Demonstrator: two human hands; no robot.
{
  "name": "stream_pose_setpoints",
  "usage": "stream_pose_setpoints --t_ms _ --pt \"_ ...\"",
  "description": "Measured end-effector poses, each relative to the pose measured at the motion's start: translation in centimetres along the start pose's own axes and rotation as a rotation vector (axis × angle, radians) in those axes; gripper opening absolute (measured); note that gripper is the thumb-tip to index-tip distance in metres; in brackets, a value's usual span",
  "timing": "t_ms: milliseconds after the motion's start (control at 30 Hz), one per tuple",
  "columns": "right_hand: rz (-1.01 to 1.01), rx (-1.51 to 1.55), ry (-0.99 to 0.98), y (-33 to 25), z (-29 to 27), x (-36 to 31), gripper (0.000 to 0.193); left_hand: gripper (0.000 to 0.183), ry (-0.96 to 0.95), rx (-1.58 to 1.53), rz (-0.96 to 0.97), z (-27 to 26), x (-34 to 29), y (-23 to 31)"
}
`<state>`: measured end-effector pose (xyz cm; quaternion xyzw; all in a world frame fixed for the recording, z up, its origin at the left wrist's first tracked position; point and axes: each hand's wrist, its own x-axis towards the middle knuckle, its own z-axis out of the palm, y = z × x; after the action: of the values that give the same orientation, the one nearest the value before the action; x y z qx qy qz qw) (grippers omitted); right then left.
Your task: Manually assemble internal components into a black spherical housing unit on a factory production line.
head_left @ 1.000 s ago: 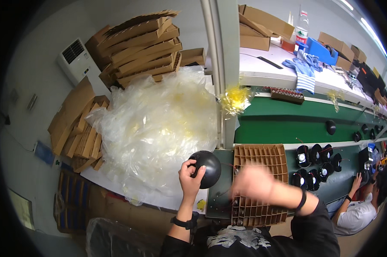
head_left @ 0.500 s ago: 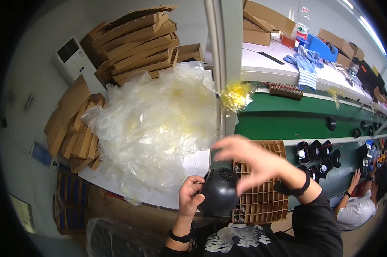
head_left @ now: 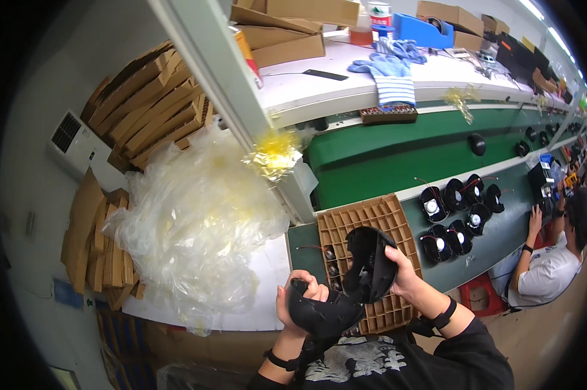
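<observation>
My left hand [head_left: 288, 304] is closed around a black plastic shell [head_left: 325, 316], a curved, hollow piece held low in front of my chest. Against its right end, or very close to it, is a second black shell [head_left: 379, 268], its hollow inner side showing. My right hand [head_left: 405, 275] grips that one by its right edge. Beneath both shells lies a cardboard divider tray [head_left: 395, 227] with many small cells. A few small round metallic parts [head_left: 332, 268] sit along its left side, partly covered by my hands.
Crumpled clear plastic bags [head_left: 196, 227] are heaped at left, near stacked cardboard [head_left: 154, 107]. Black shells with round speakers and wires [head_left: 434, 205] stand on the bench at right. A green conveyor belt [head_left: 384, 156] runs behind. A co-worker [head_left: 547, 273] sits at far right.
The right hand, empty and blurred before, now holds a second black shell. The left hand's shell has tilted and its perforated end no longer shows. The view has shifted right.
</observation>
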<state>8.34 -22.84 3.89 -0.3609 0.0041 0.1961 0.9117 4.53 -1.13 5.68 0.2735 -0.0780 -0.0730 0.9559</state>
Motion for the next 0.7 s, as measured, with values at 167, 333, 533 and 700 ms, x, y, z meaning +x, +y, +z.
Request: stream_pose_setpoints --t_ms 167,333,533,700 --pt "-0.078 0.397 0.354 -0.2 -1.2 0.3 0.053 0.049 -0.015 -0.163 -0.141 0.3 2.1 -1.9" --pt "-0.500 0.047 0.535 -4.2 -7.3 4.2 0.044 0.047 0.229 0.300 -0.389 -1.1 -0.3 -4.1" --pt "-0.177 -1.861 0.324 2.6 -15.8 2.5 0.097 0.030 0.685 -0.260 -0.170 -3.4 0.1 -1.0" --pt "-0.358 -1.589 -0.292 3.0 -6.7 3.4 0.086 0.031 0.675 -0.332 -0.136 -2.9 -0.3 1.5"
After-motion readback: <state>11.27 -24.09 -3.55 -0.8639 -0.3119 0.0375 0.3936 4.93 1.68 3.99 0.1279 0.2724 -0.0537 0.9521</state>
